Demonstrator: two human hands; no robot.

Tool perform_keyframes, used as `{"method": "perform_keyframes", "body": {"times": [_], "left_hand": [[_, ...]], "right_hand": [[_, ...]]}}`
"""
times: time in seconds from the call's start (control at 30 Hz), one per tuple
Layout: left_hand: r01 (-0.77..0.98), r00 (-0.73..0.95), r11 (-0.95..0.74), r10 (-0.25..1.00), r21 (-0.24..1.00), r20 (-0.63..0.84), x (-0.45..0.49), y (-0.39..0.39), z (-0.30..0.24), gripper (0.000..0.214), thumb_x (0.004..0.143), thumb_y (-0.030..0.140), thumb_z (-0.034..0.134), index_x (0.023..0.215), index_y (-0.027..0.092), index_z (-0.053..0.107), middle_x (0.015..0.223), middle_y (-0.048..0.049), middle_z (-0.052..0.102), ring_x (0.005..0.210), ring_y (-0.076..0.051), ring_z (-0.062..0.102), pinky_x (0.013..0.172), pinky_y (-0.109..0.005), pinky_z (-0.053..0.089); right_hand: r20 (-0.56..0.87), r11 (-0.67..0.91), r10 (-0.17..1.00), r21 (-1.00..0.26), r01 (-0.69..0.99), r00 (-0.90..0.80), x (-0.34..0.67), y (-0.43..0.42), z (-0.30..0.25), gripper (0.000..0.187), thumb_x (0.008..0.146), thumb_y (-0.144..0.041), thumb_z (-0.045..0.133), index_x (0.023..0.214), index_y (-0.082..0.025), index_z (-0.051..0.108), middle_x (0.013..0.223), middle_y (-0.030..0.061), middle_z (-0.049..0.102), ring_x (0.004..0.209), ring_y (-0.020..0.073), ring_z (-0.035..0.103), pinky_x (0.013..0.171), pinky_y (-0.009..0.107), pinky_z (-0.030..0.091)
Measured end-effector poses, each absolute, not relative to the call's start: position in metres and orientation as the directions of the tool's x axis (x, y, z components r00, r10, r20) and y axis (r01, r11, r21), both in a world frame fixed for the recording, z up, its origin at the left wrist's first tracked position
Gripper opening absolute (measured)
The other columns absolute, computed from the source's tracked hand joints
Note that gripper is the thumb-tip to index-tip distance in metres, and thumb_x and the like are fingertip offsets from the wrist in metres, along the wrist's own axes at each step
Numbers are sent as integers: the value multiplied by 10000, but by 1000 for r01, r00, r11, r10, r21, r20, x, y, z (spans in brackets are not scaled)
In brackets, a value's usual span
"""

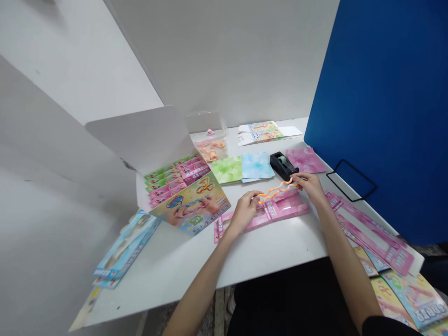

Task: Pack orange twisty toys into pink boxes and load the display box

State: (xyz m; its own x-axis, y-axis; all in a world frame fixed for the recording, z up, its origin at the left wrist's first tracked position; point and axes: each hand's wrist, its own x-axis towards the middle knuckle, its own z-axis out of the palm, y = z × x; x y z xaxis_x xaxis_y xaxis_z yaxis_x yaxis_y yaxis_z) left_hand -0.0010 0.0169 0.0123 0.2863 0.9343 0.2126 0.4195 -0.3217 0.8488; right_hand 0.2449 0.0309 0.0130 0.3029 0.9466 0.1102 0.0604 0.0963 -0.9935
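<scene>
Between my hands stretches an orange-and-white wavy loop, a thin, soft-looking band. Its left end is pinched in my left hand, and my right hand grips the right end. Directly below it a pink window box lies flat on the white table, partly hidden by my left hand and the loop. A black tape dispenser stands just beyond my right hand.
An open display box on the left holds several green and pink packs. Blue boxes lie at the left edge. Coloured cards, a clear tub of orange pieces and flat cartons sit behind. More pink packaging lies right, beside a blue panel.
</scene>
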Motion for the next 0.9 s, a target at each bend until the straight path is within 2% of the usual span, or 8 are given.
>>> {"method": "perform_keyframes", "body": {"times": [0.1, 0.23, 0.4, 0.63, 0.77, 0.9], "left_hand": [[399, 269, -321, 936, 859, 225, -1, 16, 11, 255, 890, 226, 471, 993, 197, 702, 1064, -54, 714, 983, -192, 636, 890, -302, 474], [372, 261, -284, 946, 884, 194, 1, 13, 12, 301, 901, 327, 481, 1042, 174, 699, 1064, -68, 716, 870, -176, 640, 787, -277, 482], [331, 263, -262, 948, 907, 178, 1, 15, 10, 309, 881, 381, 506, 917, 154, 713, 949, -66, 728, 845, -190, 642, 777, -284, 476], [188, 291, -142, 953, 972, 83, -1, 17, 8, 303, 850, 414, 538, 883, 150, 682, 676, -14, 646, 690, -174, 638, 624, -251, 493], [204, 283, -102, 958, 974, 41, -3, 16, 15, 289, 852, 402, 520, 871, 152, 663, 650, 7, 609, 629, -139, 589, 569, -220, 466], [219, 241, -143, 966, 965, 89, -2, 16, 19, 292, 832, 425, 555, 743, 157, 633, 673, 0, 616, 640, -123, 588, 575, -206, 471]], "right_hand": [[98, 81, 951, -994, 71, 293, 245, 31, 10, 374, 578, -502, 761, 748, -170, 727, 601, 17, 619, 477, 116, 458, 462, 271, 348], [92, 79, 953, -995, 54, 290, 244, 30, 8, 389, 579, -513, 770, 763, -172, 732, 625, 13, 620, 492, 109, 452, 466, 258, 348], [97, 92, 951, -995, 31, 294, 243, 30, 7, 336, 602, -472, 766, 757, -175, 749, 588, 1, 604, 492, 103, 440, 462, 245, 326], [67, 73, 953, -997, -10, 296, 240, 31, 7, 351, 587, -464, 770, 767, -164, 751, 578, 0, 607, 484, 105, 441, 466, 252, 328], [89, 85, 962, -996, 29, 258, 240, 29, 9, 364, 607, -487, 768, 784, -170, 740, 593, -1, 605, 492, 109, 452, 475, 255, 345], [64, 60, 980, -998, 23, 188, 237, 27, 11, 390, 610, -528, 770, 784, -183, 712, 653, 1, 624, 485, 99, 449, 472, 252, 344]]}}
